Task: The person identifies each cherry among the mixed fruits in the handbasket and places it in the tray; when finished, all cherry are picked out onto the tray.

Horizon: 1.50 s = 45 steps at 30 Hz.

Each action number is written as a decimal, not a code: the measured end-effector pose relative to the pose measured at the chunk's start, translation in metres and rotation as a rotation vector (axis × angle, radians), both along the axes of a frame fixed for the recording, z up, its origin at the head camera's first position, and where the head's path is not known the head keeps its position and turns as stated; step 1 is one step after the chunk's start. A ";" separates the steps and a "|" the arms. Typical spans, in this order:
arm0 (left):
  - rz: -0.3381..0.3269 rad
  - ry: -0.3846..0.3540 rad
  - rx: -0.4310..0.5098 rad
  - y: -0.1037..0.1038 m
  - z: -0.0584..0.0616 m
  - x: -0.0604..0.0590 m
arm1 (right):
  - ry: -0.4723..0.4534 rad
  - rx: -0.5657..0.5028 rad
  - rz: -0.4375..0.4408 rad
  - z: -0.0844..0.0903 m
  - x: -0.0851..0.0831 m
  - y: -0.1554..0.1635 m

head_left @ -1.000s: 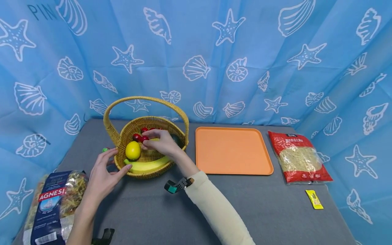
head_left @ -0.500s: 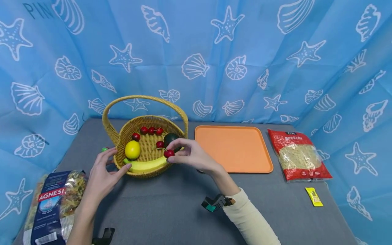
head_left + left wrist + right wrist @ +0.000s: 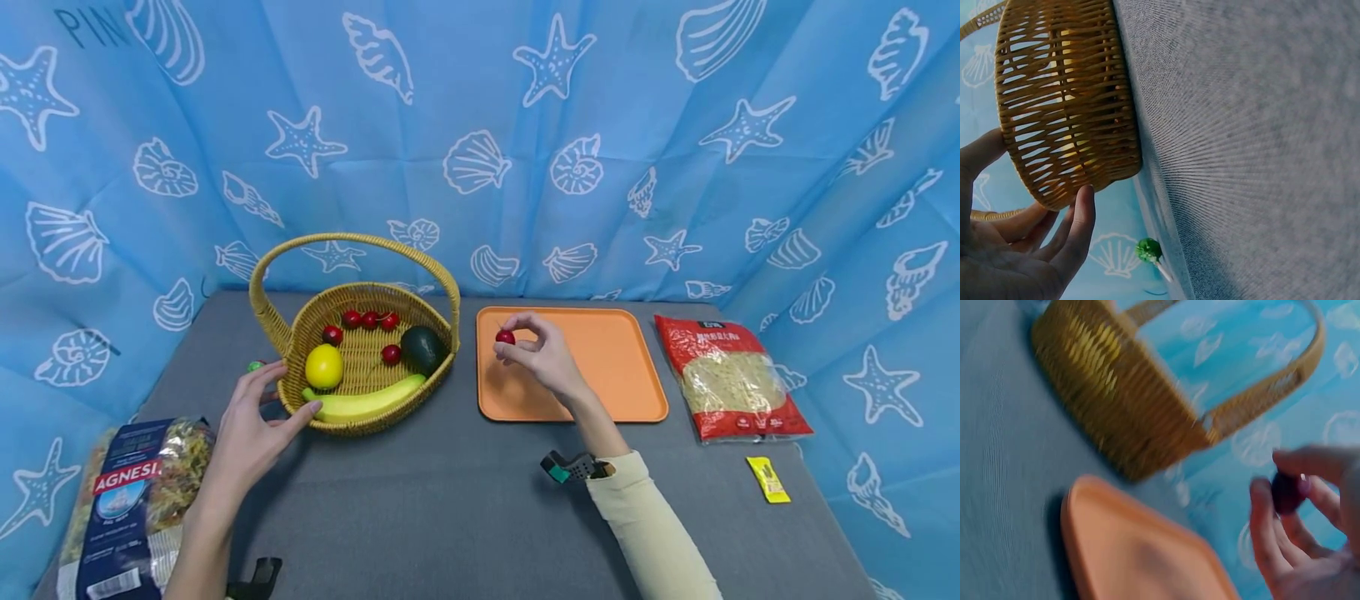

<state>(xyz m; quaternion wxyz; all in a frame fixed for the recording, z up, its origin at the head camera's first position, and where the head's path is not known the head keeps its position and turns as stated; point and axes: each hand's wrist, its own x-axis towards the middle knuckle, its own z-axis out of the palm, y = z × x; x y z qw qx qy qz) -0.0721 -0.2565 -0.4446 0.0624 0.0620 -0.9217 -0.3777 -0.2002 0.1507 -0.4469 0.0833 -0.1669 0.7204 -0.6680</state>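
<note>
My right hand (image 3: 545, 357) pinches a red cherry (image 3: 506, 337) between thumb and fingertips, held over the left part of the orange tray (image 3: 600, 367). In the right wrist view the cherry (image 3: 1287, 492) looks dark and the tray lies below it. My left hand (image 3: 253, 433) holds the left rim of the wicker basket (image 3: 367, 427), thumb at the front rim and fingers around the outer side. Inside the basket lie a yellow lemon (image 3: 324, 367), a banana (image 3: 366, 406), a dark green avocado (image 3: 423, 349) and several cherries (image 3: 370, 320).
A blue AGNESI pasta bag (image 3: 123, 504) lies at the front left. Right of the tray are a red noodle bag (image 3: 723, 379) and a small yellow packet (image 3: 768, 480). A green lollipop-like thing (image 3: 1149, 250) sits behind my left hand. The basket's tall handle (image 3: 360, 238) arches up.
My right hand has lifted a cherry out of the basket and carried it right, over the tray. The left hand stays at the basket's rim.
</note>
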 end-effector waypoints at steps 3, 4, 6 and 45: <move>0.001 0.002 -0.003 0.000 0.000 0.000 | 0.002 0.083 -0.144 -0.013 -0.015 -0.001; 0.001 0.002 -0.003 0.000 0.000 0.000 | 0.000 0.110 -0.176 -0.017 -0.020 -0.002; 0.000 0.004 -0.003 0.000 0.000 0.000 | 0.009 0.164 -0.215 -0.026 -0.029 -0.004; 0.011 0.026 -0.022 0.000 0.000 0.000 | 0.087 0.418 -0.242 -0.037 -0.047 -0.015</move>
